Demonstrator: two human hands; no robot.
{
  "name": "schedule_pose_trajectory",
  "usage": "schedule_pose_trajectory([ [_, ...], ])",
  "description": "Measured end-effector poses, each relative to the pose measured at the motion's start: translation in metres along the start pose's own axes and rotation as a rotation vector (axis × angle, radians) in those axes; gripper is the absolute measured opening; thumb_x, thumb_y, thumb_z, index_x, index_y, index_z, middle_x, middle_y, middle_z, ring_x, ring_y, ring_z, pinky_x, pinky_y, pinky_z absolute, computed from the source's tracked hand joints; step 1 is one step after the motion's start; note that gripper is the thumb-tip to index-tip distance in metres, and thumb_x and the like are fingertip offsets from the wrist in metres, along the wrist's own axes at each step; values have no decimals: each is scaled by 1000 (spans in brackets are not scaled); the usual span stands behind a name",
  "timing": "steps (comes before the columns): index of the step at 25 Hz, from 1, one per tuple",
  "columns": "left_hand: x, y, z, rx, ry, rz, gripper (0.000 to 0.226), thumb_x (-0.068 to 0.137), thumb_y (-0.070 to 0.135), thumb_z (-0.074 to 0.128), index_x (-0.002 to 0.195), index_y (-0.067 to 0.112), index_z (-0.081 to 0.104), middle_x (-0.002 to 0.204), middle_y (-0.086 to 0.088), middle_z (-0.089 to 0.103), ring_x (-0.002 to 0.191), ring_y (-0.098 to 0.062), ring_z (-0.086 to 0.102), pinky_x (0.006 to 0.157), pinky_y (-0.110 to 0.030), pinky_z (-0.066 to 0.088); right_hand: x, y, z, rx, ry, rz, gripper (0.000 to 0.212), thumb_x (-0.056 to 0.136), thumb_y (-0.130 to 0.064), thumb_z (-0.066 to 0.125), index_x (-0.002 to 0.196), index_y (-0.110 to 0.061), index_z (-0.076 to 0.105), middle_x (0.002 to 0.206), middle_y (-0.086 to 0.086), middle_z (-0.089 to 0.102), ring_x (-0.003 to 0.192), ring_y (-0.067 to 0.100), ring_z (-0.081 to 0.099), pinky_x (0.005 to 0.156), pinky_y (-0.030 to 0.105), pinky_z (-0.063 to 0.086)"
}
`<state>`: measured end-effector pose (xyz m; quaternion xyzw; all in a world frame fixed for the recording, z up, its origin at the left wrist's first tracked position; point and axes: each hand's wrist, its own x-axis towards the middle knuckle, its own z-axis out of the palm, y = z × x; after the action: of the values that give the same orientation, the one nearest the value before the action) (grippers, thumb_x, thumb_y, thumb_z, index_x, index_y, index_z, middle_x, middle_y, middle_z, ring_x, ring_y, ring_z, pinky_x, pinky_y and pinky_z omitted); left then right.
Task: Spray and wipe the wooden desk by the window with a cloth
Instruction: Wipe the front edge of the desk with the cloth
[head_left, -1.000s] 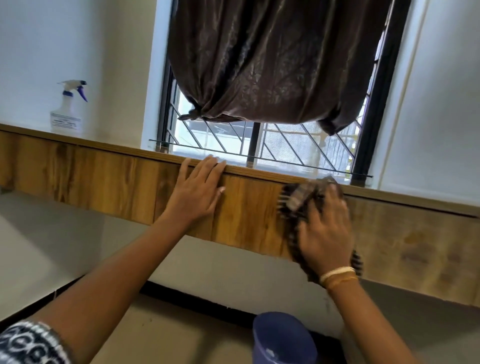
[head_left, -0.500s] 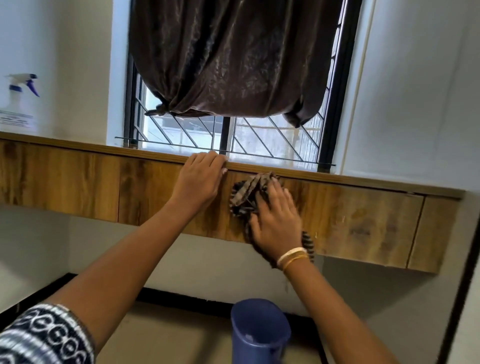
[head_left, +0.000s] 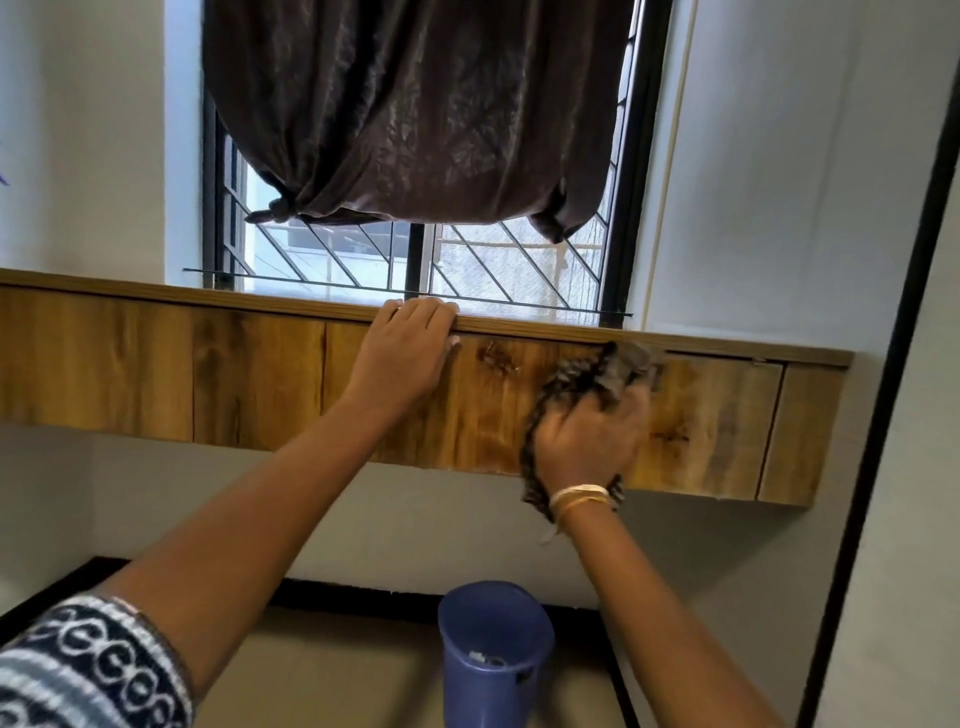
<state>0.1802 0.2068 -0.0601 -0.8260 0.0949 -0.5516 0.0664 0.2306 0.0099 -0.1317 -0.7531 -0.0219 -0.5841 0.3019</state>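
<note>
The wooden desk (head_left: 156, 364) runs under the window, and I see its front panel and top edge from below. My left hand (head_left: 400, 353) rests flat against the panel, its fingers lying over the top edge. To the right, my right hand (head_left: 587, 441) grips a dark patterned cloth (head_left: 592, 371) and presses it against the panel just below the top edge. This hand is blurred with motion. Part of the cloth hangs down past my wrist. The panel around the cloth looks wet and streaked. No spray bottle is in view.
A blue plastic mug (head_left: 493, 654) stands on the floor below my right arm. A brown curtain (head_left: 415, 104) is knotted up over the barred window (head_left: 493, 265). A white wall and a dark vertical frame (head_left: 883, 415) close off the right end of the desk.
My right hand has swept the cloth to the right along the panel. My left hand stays on the top edge. The view has shifted right, and the spray bottle has left the frame.
</note>
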Motion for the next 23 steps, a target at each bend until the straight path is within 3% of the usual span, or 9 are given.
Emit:
schedule_pose_trajectory([
  [4, 0, 7, 5, -61, 73, -8, 30, 98, 20, 45, 122, 7, 57, 113, -11, 63, 104, -29, 56, 94, -40, 41, 6, 7, 5, -99, -131, -715, 58, 87, -35, 49, 137, -6, 53, 152, 26, 34, 145, 38, 26, 119, 50, 22],
  [5, -1, 5, 5, -64, 76, -9, 30, 98, 19, 45, 123, 7, 56, 114, -11, 63, 105, -28, 56, 95, -41, 41, 17, 20, -1, -132, -126, -795, 57, 87, -36, 49, 136, -7, 56, 153, 23, 35, 146, 34, 26, 120, 50, 19],
  [6, -1, 5, 6, -63, 75, -11, 29, 98, 19, 46, 123, 7, 56, 115, -11, 62, 107, -28, 56, 96, -41, 41, 28, 36, -7, -148, -99, -780, 58, 86, -36, 49, 136, -8, 56, 154, 22, 35, 147, 32, 26, 120, 49, 17],
  [9, 0, 7, 10, -20, 70, -21, 28, 100, 20, 47, 124, 7, 56, 116, -11, 63, 108, -28, 56, 98, -42, 41, 64, 89, -29, -119, 39, -438, 64, 83, -34, 47, 139, -5, 50, 152, 26, 34, 144, 37, 27, 120, 48, 13],
  [11, -1, 7, 11, 17, 74, -4, 29, 101, 22, 45, 124, 7, 56, 115, -12, 63, 107, -29, 57, 96, -43, 43, 87, 108, -43, -96, 108, -315, 63, 80, -33, 47, 134, 1, 49, 138, 29, 45, 128, 44, 40, 115, 52, 27],
  [13, 1, 8, 9, 22, 94, 24, 29, 100, 23, 47, 122, 6, 57, 113, -13, 64, 105, -30, 59, 93, -43, 45, 113, 110, -53, -134, 143, -291, 50, 77, -32, 46, 112, 2, 57, 108, 26, 56, 101, 42, 51, 95, 48, 43],
  [15, 5, 13, 8, 3, 114, 43, 28, 97, 20, 54, 120, 4, 59, 110, -15, 66, 102, -31, 62, 89, -43, 48, 129, 94, -57, -139, 142, -189, 37, 77, -31, 44, 91, -1, 61, 89, 21, 58, 83, 36, 53, 74, 36, 39],
  [17, 13, 23, 10, -34, 131, 83, 28, 96, 19, 54, 117, 2, 61, 107, -16, 68, 97, -33, 64, 85, -43, 51, 129, 69, -52, -134, 157, -111, 35, 81, -31, 42, 83, -4, 64, 84, 17, 61, 75, 33, 54, 67, 32, 32],
  [23, 21, 51, 22, -154, 209, 84, 32, 96, 15, 44, 117, 2, 64, 106, -16, 68, 96, -31, 62, 86, -38, 48, 104, 11, -19, -60, 70, -620, 34, 90, -40, 51, 78, -12, 66, 70, 8, 57, 62, 25, 53, 55, 33, 43],
])
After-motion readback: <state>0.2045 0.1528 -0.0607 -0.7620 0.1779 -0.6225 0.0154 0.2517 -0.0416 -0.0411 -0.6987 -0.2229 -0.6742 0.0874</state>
